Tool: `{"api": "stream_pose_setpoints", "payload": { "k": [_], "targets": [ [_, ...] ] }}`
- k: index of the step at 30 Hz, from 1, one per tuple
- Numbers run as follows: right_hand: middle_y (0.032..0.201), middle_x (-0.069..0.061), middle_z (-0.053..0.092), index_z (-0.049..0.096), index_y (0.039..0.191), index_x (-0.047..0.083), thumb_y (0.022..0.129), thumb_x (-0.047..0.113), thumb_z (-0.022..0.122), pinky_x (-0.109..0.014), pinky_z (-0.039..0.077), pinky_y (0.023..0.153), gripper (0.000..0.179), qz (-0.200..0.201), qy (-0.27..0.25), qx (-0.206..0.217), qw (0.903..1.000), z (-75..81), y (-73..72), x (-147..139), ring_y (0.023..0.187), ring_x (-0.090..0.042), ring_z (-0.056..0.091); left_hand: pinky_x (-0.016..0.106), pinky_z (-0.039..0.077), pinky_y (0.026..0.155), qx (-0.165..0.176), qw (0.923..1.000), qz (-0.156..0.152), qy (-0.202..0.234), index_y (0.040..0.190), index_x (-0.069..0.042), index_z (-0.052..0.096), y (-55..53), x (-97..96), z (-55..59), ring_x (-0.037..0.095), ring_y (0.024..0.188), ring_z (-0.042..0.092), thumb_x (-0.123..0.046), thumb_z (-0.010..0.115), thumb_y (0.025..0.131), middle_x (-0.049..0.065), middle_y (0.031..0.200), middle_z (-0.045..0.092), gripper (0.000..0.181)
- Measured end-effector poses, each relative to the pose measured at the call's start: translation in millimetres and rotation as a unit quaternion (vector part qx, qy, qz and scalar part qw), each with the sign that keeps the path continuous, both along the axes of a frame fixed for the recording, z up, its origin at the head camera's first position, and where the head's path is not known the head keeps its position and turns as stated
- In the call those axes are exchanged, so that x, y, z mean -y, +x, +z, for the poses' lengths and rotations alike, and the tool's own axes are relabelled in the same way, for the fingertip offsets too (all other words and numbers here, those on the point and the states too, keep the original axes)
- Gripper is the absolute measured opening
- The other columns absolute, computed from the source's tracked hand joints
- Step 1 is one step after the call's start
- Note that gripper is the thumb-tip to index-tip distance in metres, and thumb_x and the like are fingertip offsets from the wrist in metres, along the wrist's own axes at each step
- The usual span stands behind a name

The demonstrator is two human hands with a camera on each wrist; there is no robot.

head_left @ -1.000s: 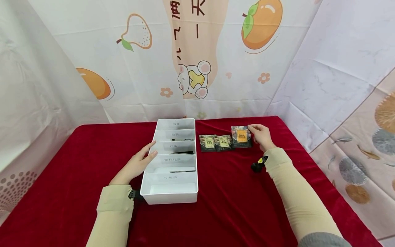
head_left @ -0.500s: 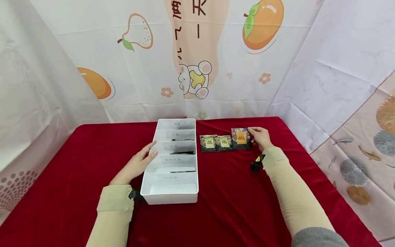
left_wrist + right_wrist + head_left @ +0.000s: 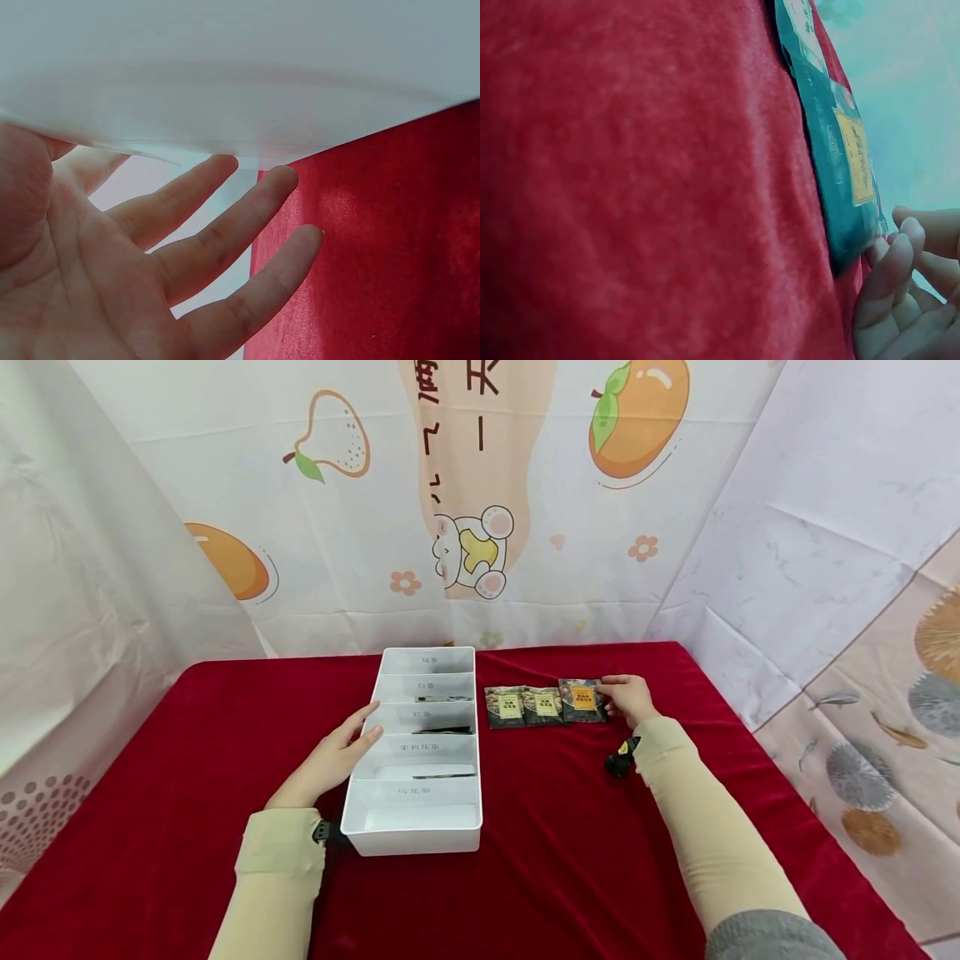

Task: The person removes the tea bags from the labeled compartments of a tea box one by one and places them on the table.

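Observation:
My right hand (image 3: 628, 698) pinches the right edge of a dark sachet (image 3: 582, 702) with an orange label, lying on the red cloth. In the right wrist view, thumb and fingertips meet at the corner of this sachet (image 3: 847, 172). Directly left of it, two dark sachets with pale yellow labels (image 3: 543, 704) lie in a row. My left hand (image 3: 330, 764) rests against the left side of a white divided box (image 3: 416, 842), fingers extended. Seen from the left wrist, straight fingers (image 3: 225, 244) reach along the underside of the box's pale wall (image 3: 225, 105).
The box has several labelled compartments; thin dark sachets (image 3: 442, 731) stand in some of them. A red cloth (image 3: 570, 860) covers the table. White printed curtains (image 3: 562, 568) hang behind and beside it.
My right hand has come slightly left and toward me, and the orange-labelled sachet has lowered flatter, in line with the other two. The left hand and box stay put.

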State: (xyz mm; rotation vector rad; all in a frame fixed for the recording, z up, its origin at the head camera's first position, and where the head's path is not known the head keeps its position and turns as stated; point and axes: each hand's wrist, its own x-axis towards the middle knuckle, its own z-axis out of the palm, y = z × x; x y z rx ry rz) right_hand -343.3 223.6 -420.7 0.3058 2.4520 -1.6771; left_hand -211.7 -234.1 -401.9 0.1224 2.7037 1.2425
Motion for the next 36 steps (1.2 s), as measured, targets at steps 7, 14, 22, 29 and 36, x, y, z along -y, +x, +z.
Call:
{"api": "stream_pose_setpoints", "payload": {
  "k": [7, 14, 22, 29, 36],
  "targets": [
    [0.139, -0.025, 0.052, 0.046, 0.146, -0.001, 0.103, 0.016, 0.052, -0.018, 0.050, 0.055, 0.046, -0.004, 0.012, -0.003, 0.9999, -0.7, 2.5, 1, 0.051, -0.003, 0.049, 0.061, 0.042, 0.105, 0.001, 1.0000, 0.002, -0.001, 0.160, -0.017, 0.019, 0.7, 0.6, -0.3, 0.045, 0.125, 0.054, -0.042, 0.045, 0.105, 0.028, 0.155, 0.034, 0.066],
    [0.137, -0.023, 0.054, 0.048, 0.146, 0.003, 0.103, 0.019, 0.052, -0.018, 0.051, 0.055, 0.046, -0.007, 0.001, -0.018, 0.9998, 4.6, 5.2, 4, 0.051, -0.003, 0.050, 0.062, 0.042, 0.104, -0.002, 1.0000, -0.001, -0.004, 0.159, -0.016, 0.019, 0.6, 0.7, -0.5, 0.045, 0.125, 0.054, -0.042, 0.044, 0.105, 0.029, 0.154, 0.034, 0.066],
    [0.094, -0.003, 0.062, 0.049, 0.144, -0.001, 0.102, 0.020, 0.055, -0.018, 0.050, 0.053, 0.047, 0.003, -0.046, -0.035, 0.9984, 13.6, 12.3, 12, 0.048, -0.003, 0.049, 0.062, 0.041, 0.105, 0.003, 1.0000, 0.001, -0.001, 0.160, -0.016, 0.018, 1.9, -0.7, 1.5, 0.047, 0.128, 0.050, -0.045, 0.044, 0.104, 0.028, 0.156, 0.030, 0.067],
    [0.104, 0.000, 0.065, 0.051, 0.142, 0.000, 0.101, 0.021, 0.056, -0.017, 0.045, 0.051, 0.047, 0.013, -0.097, -0.038, 0.9945, 24.4, 23.0, 32, 0.047, -0.002, 0.046, 0.064, 0.039, 0.107, 0.007, 1.0000, 0.002, -0.003, 0.160, -0.017, 0.017, 4.0, -1.9, 3.2, 0.048, 0.133, 0.044, -0.045, 0.044, 0.104, 0.028, 0.158, 0.028, 0.067],
    [0.113, -0.002, 0.069, 0.055, 0.140, 0.005, 0.100, 0.022, 0.059, -0.019, 0.045, 0.052, 0.043, 0.043, -0.137, -0.042, 0.9887, 36.7, 35.9, 54, 0.047, -0.003, 0.046, 0.065, 0.037, 0.107, 0.006, 1.0000, 0.001, -0.007, 0.160, -0.016, 0.017, 4.2, -2.7, 3.9, 0.049, 0.136, 0.041, -0.044, 0.044, 0.104, 0.028, 0.158, 0.027, 0.067]
  ]
}}
